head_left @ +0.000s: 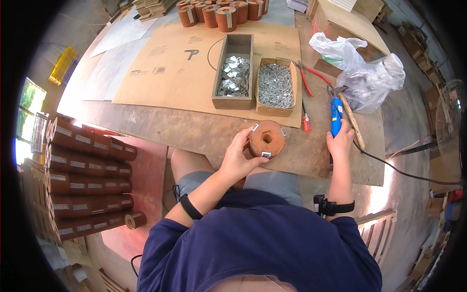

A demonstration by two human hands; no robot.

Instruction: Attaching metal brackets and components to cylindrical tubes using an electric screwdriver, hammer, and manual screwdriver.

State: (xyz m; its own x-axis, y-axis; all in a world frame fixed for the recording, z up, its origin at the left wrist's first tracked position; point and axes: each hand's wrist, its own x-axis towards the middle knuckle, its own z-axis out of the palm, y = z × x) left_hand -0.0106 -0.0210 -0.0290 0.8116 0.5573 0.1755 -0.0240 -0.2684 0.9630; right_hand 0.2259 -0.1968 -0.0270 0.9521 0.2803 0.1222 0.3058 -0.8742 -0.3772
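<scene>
My left hand (237, 156) grips a round orange-brown cylinder (276, 138) at the table's near edge, fingers and thumb around its left side. The cylinder has a hole in its middle and small metal plates at its rim. To the right, my right hand (341, 143) is closed around the lower end of a blue corded electric screwdriver (336, 113). Beyond the cylinder stand a long wooden box of metal plates (234, 78) and a smaller box of screws (276, 86). A screwdriver with a red handle (306, 123) lies between my hands.
Red-handled pliers (311, 80) and a hammer with a wooden handle (351, 119) lie at the right, near clear plastic bags (372, 80). A black cord (404, 173) runs off rightward. Similar cylinders (227, 19) stand at the back; stacked rows of cylinders (90, 182) lie at left.
</scene>
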